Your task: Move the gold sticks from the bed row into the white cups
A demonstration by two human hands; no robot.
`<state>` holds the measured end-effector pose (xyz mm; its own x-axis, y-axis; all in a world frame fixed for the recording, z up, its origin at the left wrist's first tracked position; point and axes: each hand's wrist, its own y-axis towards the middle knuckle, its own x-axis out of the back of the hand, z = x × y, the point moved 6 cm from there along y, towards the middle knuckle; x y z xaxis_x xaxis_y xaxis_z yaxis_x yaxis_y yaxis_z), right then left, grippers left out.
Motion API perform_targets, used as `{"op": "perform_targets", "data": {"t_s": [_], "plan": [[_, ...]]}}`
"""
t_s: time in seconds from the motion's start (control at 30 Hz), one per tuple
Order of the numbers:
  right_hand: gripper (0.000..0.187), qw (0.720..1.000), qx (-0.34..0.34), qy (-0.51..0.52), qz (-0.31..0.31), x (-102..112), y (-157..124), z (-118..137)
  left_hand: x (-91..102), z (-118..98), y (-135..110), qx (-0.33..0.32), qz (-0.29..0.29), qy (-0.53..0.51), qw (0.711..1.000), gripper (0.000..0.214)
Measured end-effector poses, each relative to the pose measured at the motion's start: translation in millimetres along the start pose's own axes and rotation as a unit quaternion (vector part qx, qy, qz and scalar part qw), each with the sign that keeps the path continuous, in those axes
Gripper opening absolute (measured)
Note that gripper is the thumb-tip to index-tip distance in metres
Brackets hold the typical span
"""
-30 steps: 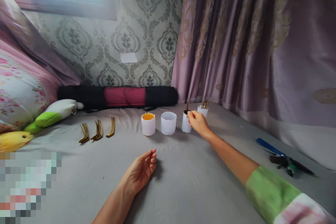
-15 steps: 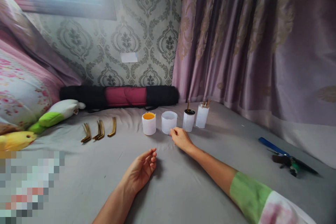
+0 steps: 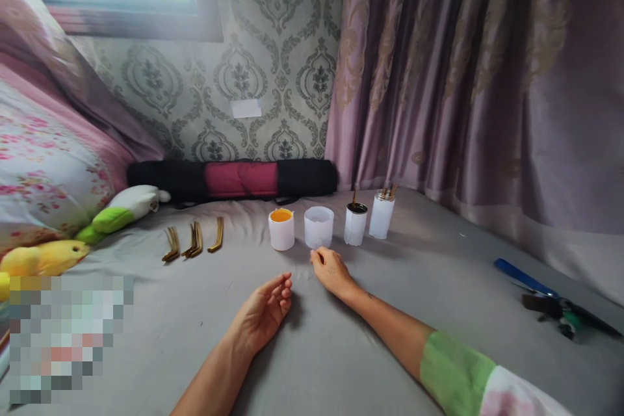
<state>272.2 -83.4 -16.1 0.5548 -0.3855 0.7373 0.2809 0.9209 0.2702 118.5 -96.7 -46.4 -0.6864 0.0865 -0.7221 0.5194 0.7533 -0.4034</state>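
My right hand (image 3: 331,270) lies on the grey sheet (image 3: 370,312) just in front of an empty white cup (image 3: 318,227), fingers curled, holding nothing that I can see. My left hand (image 3: 266,313) rests palm-up on the sheet nearer to me, fingers loosely apart and empty. Beside the empty cup stand a white cup of orange paint (image 3: 281,229), a cup with dark liquid and a brush (image 3: 355,222), and a jar of brushes (image 3: 381,213).
Three bent golden strips (image 3: 195,240) lie to the left. A black and red roll (image 3: 234,179) lies against the wall. Plush toys (image 3: 117,211) and a floral pillow sit at the left. A blue ruler (image 3: 524,276) and dark tools (image 3: 556,312) lie at the right under the curtain.
My right hand has drawn back from the dark-liquid cup to the sheet in front of the empty cup. My left hand has stayed where it was.
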Motion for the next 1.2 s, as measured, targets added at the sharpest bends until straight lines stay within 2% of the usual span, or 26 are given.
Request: {"op": "perform_targets", "data": {"t_s": [0.27,0.63,0.73,1.0,1.2], "plan": [[0.032,1.0,0.016,-0.019,-0.011,-0.6,-5.6,-0.6,3.7,-11.8,4.1,-0.023,-0.036,0.035,0.998,0.009],[0.03,1.0,0.014,-0.001,0.0,-0.8,-6.8,-2.5,14.7,-37.9,12.6,-0.036,-0.096,0.156,0.982,0.007],[0.031,1.0,0.013,0.006,0.001,-2.2,-5.7,-3.1,21.8,-54.8,15.4,-0.076,-0.118,0.218,0.966,0.007],[0.032,1.0,0.012,0.0,-0.005,-3.8,-5.5,-5.4,40.8,-94.4,24.0,-0.141,-0.155,0.303,0.93,0.006],[0.033,1.0,0.023,-0.019,-0.008,-3.5,-6.2,-5.1,59.6,-124.8,32.8,-0.173,-0.198,0.382,0.886,0.011]]}}
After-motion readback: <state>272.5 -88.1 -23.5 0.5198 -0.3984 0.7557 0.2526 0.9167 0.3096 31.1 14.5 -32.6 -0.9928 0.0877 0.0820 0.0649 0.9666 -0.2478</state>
